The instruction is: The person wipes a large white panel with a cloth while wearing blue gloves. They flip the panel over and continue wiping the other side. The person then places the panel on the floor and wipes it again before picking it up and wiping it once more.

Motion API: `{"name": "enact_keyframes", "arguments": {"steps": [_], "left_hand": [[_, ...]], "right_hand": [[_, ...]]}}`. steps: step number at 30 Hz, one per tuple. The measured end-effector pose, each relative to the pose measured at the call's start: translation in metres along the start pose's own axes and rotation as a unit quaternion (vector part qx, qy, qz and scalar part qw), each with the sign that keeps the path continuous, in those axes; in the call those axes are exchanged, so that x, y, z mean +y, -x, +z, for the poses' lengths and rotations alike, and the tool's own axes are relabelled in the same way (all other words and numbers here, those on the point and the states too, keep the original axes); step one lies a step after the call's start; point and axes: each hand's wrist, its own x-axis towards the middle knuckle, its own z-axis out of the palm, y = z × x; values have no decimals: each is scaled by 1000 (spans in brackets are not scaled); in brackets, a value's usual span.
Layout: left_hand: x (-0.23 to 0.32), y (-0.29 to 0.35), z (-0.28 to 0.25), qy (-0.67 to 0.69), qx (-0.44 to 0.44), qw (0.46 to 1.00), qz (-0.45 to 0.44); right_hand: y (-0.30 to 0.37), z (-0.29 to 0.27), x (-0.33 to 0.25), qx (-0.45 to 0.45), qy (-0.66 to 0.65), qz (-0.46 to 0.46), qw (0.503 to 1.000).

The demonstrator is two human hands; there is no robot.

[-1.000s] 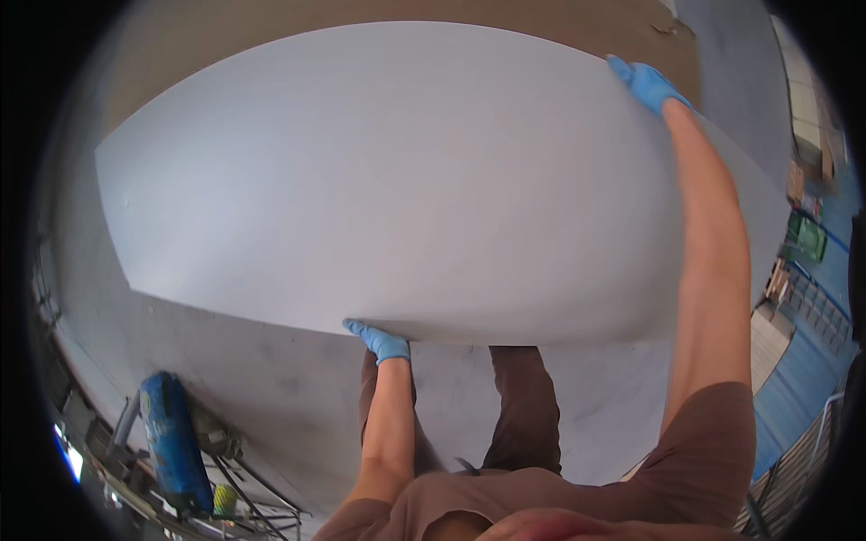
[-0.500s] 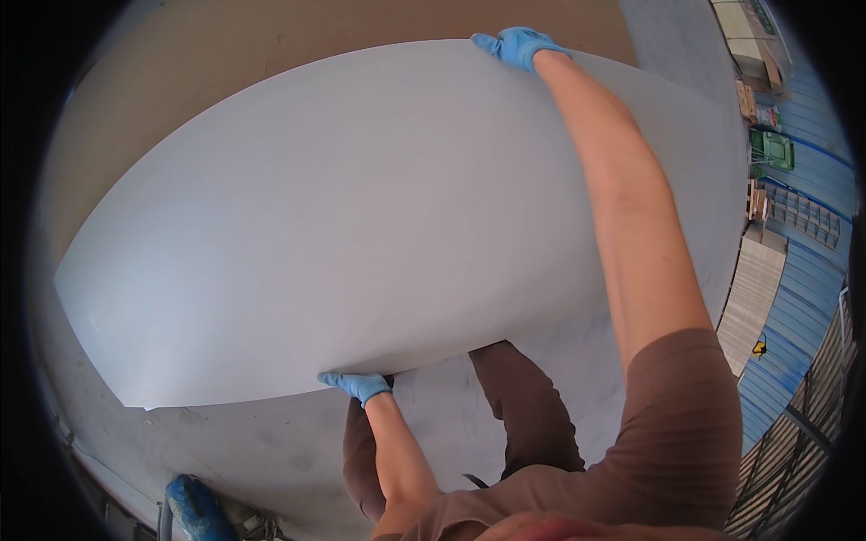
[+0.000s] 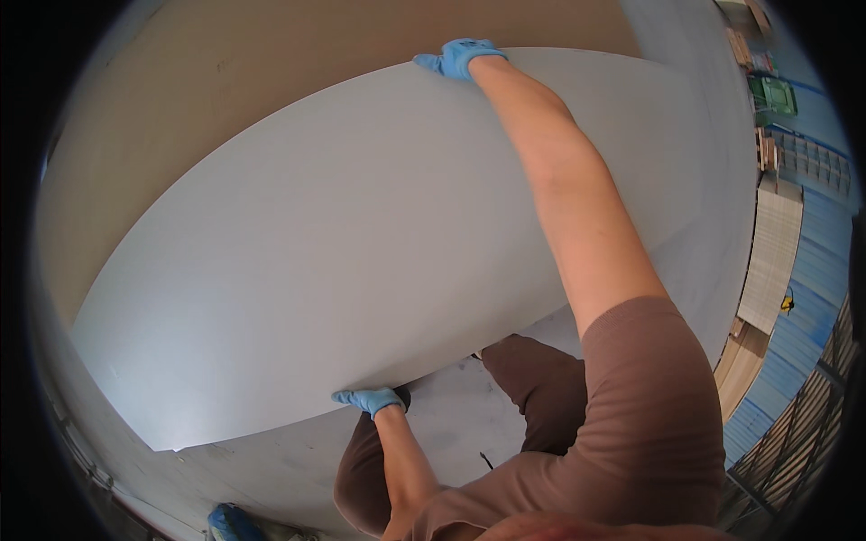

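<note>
1. Pale grey sheet (image 3: 361, 252): large, thin, smooth; held up off the floor and tilted, it fills most of the view. Left corner hangs low near the grey floor (image 3: 271, 469); far edge rises toward upper right.
2. Tan board (image 3: 271, 81) lies beyond the sheet's upper-left edge, seemingly flat on the floor; the edges look apart, though the fisheye bend makes that uncertain.
3. Left hand (image 3: 368, 399), blue-gloved: fingers curled under the near lower edge, gripping it just above the knees.
4. Right hand (image 3: 462, 56), blue-gloved: arm stretched across the sheet, fingers hooked over the far top edge.
5. Blue wall panels (image 3: 812, 298) and stacked material stand well to the right, with open floor between them and the sheet.
</note>
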Motion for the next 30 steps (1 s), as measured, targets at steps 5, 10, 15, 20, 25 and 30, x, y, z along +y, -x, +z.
{"name": "enact_keyframes", "arguments": {"steps": [5,10,15,20,25,30], "left_hand": [[-6,-22,-2,26,-36,999,-6],[-8,-32,-3,46,-43,998,-24],[-6,-31,4,50,-23,998,-41],[-7,-37,10,63,-40,996,-46],[-8,-45,5,65,-62,995,-46],[-17,-50,-3,88,-45,995,-23]], "right_hand": [[-1,15,-6,27,-6,-2,1000],[0,16,-15,78,-7,-7,997],[-14,17,-17,65,-22,-3,998],[-28,20,-21,52,-1,5,999],[-23,15,-23,66,-18,-14,998],[-10,10,-16,81,30,-29,996]]}}
